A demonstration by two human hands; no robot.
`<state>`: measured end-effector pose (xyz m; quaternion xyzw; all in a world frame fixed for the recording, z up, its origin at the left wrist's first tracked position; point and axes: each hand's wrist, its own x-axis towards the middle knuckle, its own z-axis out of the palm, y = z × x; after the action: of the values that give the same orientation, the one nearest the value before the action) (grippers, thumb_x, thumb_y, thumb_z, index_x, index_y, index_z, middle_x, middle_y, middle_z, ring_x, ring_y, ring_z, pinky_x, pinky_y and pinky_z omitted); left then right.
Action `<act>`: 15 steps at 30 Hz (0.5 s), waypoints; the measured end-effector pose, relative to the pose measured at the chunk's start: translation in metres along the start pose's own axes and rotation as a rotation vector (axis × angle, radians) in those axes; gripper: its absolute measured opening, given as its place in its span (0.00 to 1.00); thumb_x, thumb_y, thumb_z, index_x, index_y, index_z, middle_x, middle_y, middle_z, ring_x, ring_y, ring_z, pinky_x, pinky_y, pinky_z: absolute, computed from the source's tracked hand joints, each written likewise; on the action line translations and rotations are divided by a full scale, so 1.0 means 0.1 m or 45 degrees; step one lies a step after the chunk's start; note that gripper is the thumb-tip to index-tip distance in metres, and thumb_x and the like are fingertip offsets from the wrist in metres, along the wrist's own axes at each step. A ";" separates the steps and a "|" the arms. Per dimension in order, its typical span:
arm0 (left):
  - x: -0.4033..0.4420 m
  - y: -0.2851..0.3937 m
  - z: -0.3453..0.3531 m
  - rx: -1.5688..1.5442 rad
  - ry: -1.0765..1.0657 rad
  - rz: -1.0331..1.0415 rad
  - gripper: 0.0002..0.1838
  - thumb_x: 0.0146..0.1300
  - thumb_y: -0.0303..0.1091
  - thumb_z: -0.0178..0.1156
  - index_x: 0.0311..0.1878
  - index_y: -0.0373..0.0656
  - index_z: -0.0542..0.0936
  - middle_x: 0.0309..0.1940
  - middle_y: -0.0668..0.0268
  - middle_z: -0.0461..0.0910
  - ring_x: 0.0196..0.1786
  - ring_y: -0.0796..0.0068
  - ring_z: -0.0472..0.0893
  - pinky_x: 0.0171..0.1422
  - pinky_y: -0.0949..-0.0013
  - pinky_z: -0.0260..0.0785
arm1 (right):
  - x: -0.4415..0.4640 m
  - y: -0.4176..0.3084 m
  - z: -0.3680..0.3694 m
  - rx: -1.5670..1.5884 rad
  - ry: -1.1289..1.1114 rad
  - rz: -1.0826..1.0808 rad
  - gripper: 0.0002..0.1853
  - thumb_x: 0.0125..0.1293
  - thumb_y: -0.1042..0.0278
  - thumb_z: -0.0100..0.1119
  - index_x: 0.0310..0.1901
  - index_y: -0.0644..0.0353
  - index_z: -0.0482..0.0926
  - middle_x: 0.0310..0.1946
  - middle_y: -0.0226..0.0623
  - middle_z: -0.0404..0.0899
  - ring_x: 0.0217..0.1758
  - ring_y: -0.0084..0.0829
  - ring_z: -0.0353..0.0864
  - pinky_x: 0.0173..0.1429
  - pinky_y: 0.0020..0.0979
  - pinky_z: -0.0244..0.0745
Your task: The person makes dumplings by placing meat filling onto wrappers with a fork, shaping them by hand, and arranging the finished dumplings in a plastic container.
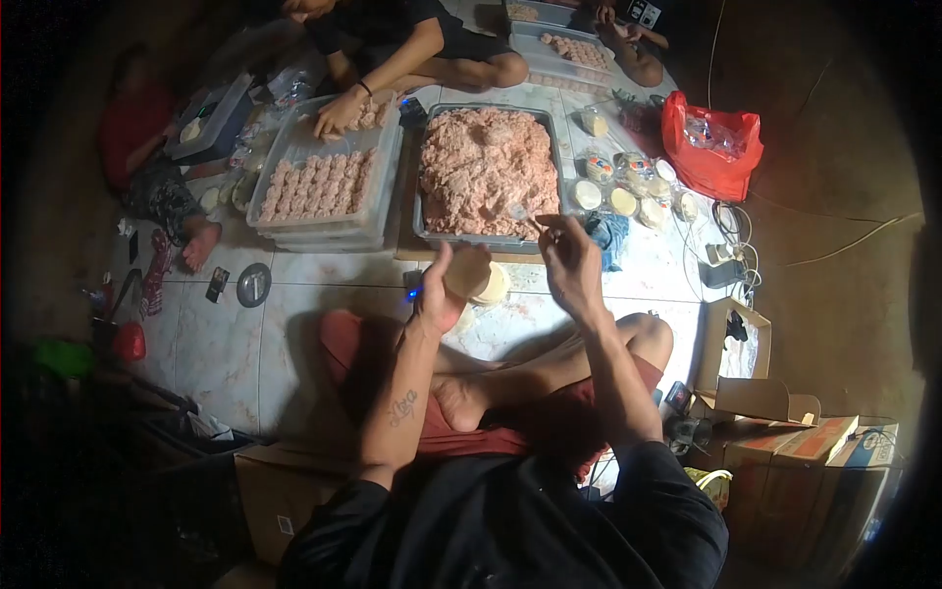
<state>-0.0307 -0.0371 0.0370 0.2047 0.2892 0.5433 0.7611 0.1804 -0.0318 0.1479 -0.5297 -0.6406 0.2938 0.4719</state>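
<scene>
My left hand (443, 297) is closed on a thin round dumpling wrapper (467, 277), held up between thumb and fingers. Just behind it, a stack of pale round wrappers (497, 283) lies on the floor. In my right hand (572, 263) is a small spoon (516, 211), its tip at the near edge of a big mound of pink minced meat (486, 162). The mound fills a grey tub (561, 177) in front of me. Whether meat sits on the spoon is hard to make out.
At left, a co-worker's hand (340, 115) reaches into a clear bin (391, 162) with rows of filled dumplings (319, 187). Packs of round wrappers (622, 201) lie right of the tub, near a red plastic bag (711, 157). Cables (731, 231) and cardboard boxes (785, 471) line the right side.
</scene>
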 end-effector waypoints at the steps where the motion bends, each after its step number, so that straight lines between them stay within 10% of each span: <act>1: -0.05 0.09 0.11 -0.308 -0.146 0.000 0.33 0.71 0.59 0.55 0.61 0.35 0.74 0.64 0.51 0.76 0.65 0.58 0.76 0.73 0.56 0.66 | -0.11 0.07 0.08 -0.044 0.034 -0.131 0.09 0.67 0.76 0.58 0.47 0.65 0.82 0.29 0.46 0.78 0.29 0.37 0.74 0.35 0.35 0.69; 4: -0.23 0.27 0.52 -0.749 -0.323 0.033 0.51 0.68 0.73 0.45 0.70 0.28 0.64 0.72 0.47 0.65 0.75 0.55 0.65 0.81 0.55 0.52 | -0.58 0.61 0.51 -0.059 -0.035 -0.263 0.09 0.66 0.85 0.54 0.45 0.70 0.80 0.28 0.35 0.72 0.31 0.27 0.71 0.37 0.30 0.68; 7: -0.26 0.17 0.35 -0.761 -0.184 0.164 0.55 0.67 0.74 0.46 0.74 0.25 0.56 0.75 0.42 0.60 0.77 0.46 0.60 0.82 0.48 0.51 | -0.78 0.19 0.52 -0.078 -0.135 -0.181 0.15 0.60 0.86 0.54 0.48 0.68 0.80 0.33 0.51 0.74 0.37 0.52 0.77 0.41 0.41 0.74; 15: -0.21 -0.05 -0.26 -0.904 0.002 0.183 0.49 0.66 0.73 0.48 0.63 0.27 0.72 0.64 0.44 0.74 0.67 0.50 0.73 0.77 0.45 0.60 | -0.80 -0.18 0.17 -0.390 -0.612 -0.216 0.17 0.58 0.84 0.49 0.49 0.69 0.81 0.35 0.58 0.77 0.40 0.56 0.78 0.43 0.46 0.75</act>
<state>-0.0500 -0.0583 0.0190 -0.0530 0.0679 0.6621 0.7445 0.1574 -0.1112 0.1335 -0.4545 -0.8129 0.2704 0.2440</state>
